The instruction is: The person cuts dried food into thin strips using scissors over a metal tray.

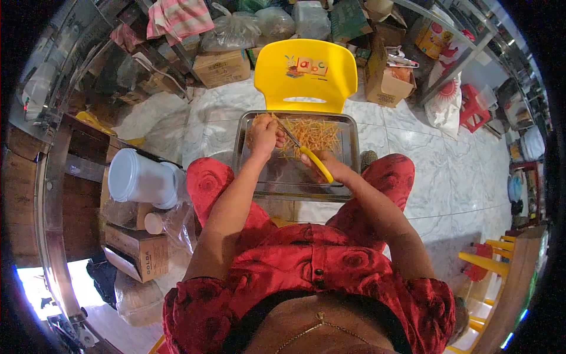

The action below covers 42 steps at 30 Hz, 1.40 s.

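Observation:
A rectangular metal tray lies in front of me, with a pile of thin orange-brown strands spread over its far part. My left hand is closed on some of these strands above the tray's left side. Scissors with yellow handles are gripped in my right hand over the tray's right half. Their metal blades point up and left, with the tips close to my left fingers. Whether the blades touch the held strands I cannot tell.
Behind the tray rises a yellow chair back with printed letters. A white bucket and a cardboard box stand at my left. Plastic bags and boxes line the far wall. A red stool stands far right.

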{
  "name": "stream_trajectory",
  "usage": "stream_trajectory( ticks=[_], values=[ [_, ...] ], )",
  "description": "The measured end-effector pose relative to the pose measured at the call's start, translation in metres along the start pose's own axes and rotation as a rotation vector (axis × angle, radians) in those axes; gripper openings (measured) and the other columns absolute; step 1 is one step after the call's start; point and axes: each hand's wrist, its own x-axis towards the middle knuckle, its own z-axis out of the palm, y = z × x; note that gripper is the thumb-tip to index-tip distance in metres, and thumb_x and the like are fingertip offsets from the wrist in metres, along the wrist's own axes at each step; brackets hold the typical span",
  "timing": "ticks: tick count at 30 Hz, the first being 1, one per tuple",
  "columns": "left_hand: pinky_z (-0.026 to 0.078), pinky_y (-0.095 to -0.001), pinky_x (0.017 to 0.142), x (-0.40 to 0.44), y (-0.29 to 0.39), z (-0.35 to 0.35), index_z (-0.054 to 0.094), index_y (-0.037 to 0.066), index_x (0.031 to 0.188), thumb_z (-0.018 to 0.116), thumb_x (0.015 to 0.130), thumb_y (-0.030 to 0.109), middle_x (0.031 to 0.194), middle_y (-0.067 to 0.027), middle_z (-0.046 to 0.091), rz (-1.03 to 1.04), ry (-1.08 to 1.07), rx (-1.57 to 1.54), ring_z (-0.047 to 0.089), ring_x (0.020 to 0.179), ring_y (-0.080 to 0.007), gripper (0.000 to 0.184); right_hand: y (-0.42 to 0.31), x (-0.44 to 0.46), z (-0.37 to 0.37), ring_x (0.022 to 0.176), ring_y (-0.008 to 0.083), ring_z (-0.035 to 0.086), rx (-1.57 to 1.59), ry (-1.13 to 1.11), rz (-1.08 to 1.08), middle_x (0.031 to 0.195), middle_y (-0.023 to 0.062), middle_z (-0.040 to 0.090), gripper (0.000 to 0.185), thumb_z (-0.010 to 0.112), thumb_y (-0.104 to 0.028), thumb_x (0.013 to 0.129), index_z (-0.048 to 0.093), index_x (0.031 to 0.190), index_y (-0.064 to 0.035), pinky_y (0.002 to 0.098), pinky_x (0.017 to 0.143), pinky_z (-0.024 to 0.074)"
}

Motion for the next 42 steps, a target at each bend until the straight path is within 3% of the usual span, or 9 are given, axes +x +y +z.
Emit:
stream_trajectory(
  ticks=[4, 9, 14, 16, 17, 19, 32, 37, 42],
  values=[
    [0.046, -0.0269, 0.042, 0.000, 0.000, 0.001, 0.040, 0.006, 0.119, 0.041, 0.091, 0.015, 0.066, -0.0080, 0.053, -0.021, -0.005, -0.005, 0.055, 0.050, -0.0164, 0.030, 0.001, 0.001, -0.002, 0.048, 0.0182, 0.052, -0.139, 0.097, -0.141, 0.052, 0.0070, 0.051, 0.048, 0.053, -0.046, 0.084, 0.057, 0.076, 0.0013, 0.0340, 0.048, 0.0408],
    [0.046, -0.0271, 0.042, -0.002, 0.003, 0.002, 0.040, 0.007, 0.121, 0.041, 0.090, 0.015, 0.067, -0.0084, 0.053, -0.027, -0.003, -0.015, 0.055, 0.051, -0.0168, 0.032, 0.003, 0.001, -0.002, 0.055, 0.0184, 0.051, -0.130, 0.095, -0.036, 0.058, 0.0118, 0.053, 0.047, 0.056, -0.044, 0.082, 0.059, 0.081, 0.0025, 0.0351, 0.054, 0.0412],
    [0.046, -0.0267, 0.041, 0.001, -0.003, 0.000, 0.045, 0.005, 0.106, 0.041, 0.090, 0.018, 0.067, -0.0081, 0.052, -0.037, 0.008, -0.003, 0.055, 0.051, -0.0164, 0.020, -0.009, -0.005, 0.002, 0.060, 0.0200, 0.054, -0.099, 0.080, -0.014, 0.065, 0.0155, 0.057, 0.049, 0.057, -0.046, 0.081, 0.060, 0.084, 0.0023, 0.0352, 0.058, 0.0425],
    [0.045, -0.0265, 0.041, 0.004, -0.008, -0.001, 0.046, 0.006, 0.102, 0.041, 0.090, 0.019, 0.067, -0.0079, 0.052, -0.037, 0.019, 0.029, 0.055, 0.051, -0.0163, 0.018, -0.006, -0.002, 0.002, 0.067, 0.0239, 0.057, -0.247, 0.085, -0.001, 0.072, 0.0168, 0.060, 0.050, 0.057, -0.048, 0.080, 0.060, 0.087, 0.0018, 0.0365, 0.064, 0.0439],
    [0.045, -0.0263, 0.041, 0.005, -0.011, -0.001, 0.046, 0.006, 0.099, 0.041, 0.091, 0.019, 0.067, -0.0076, 0.052, -0.037, 0.031, 0.061, 0.055, 0.051, -0.0161, 0.017, -0.005, -0.001, 0.003, 0.067, 0.0239, 0.057, -0.246, 0.085, -0.001, 0.072, 0.0168, 0.060, 0.050, 0.057, -0.048, 0.080, 0.060, 0.087, 0.0018, 0.0365, 0.064, 0.0439],
    [0.045, -0.0263, 0.041, 0.009, -0.017, -0.002, 0.047, 0.005, 0.099, 0.041, 0.091, 0.019, 0.066, -0.0074, 0.052, -0.030, 0.019, 0.057, 0.055, 0.050, -0.0161, 0.017, -0.001, -0.002, 0.008, 0.044, 0.0126, 0.051, -0.218, 0.173, -0.165, 0.052, 0.0030, 0.051, 0.045, 0.054, -0.047, 0.083, 0.057, 0.082, -0.0016, 0.0268, 0.042, 0.0379],
    [0.044, -0.0270, 0.038, 0.006, -0.019, 0.003, 0.050, 0.002, 0.092, 0.042, 0.090, 0.017, 0.064, -0.0085, 0.054, -0.037, 0.046, 0.172, 0.057, 0.048, -0.0178, 0.017, 0.026, 0.011, 0.013, 0.048, 0.0121, 0.051, -0.199, 0.146, -0.077, 0.056, 0.0032, 0.051, 0.051, 0.056, -0.051, 0.080, 0.057, 0.084, -0.0002, 0.0271, 0.045, 0.0395],
    [0.044, -0.0272, 0.038, 0.007, -0.026, 0.004, 0.049, 0.002, 0.093, 0.041, 0.089, 0.017, 0.064, -0.0087, 0.054, -0.066, 0.037, 0.219, 0.057, 0.048, -0.0177, 0.017, 0.042, 0.019, 0.011, 0.060, 0.0235, 0.057, -0.419, 0.162, -0.062, 0.065, 0.0150, 0.058, 0.053, 0.057, -0.052, 0.078, 0.058, 0.083, 0.0015, 0.0357, 0.057, 0.0439],
    [0.044, -0.0278, 0.038, 0.007, -0.028, 0.003, 0.048, 0.003, 0.097, 0.041, 0.089, 0.016, 0.063, -0.0088, 0.053, -0.078, 0.034, 0.224, 0.056, 0.048, -0.0178, 0.017, 0.046, 0.021, 0.008, 0.065, 0.0295, 0.058, -0.458, 0.143, -0.070, 0.069, 0.0189, 0.059, 0.054, 0.058, -0.052, 0.076, 0.059, 0.082, 0.0019, 0.0382, 0.062, 0.0437]
  ],
)
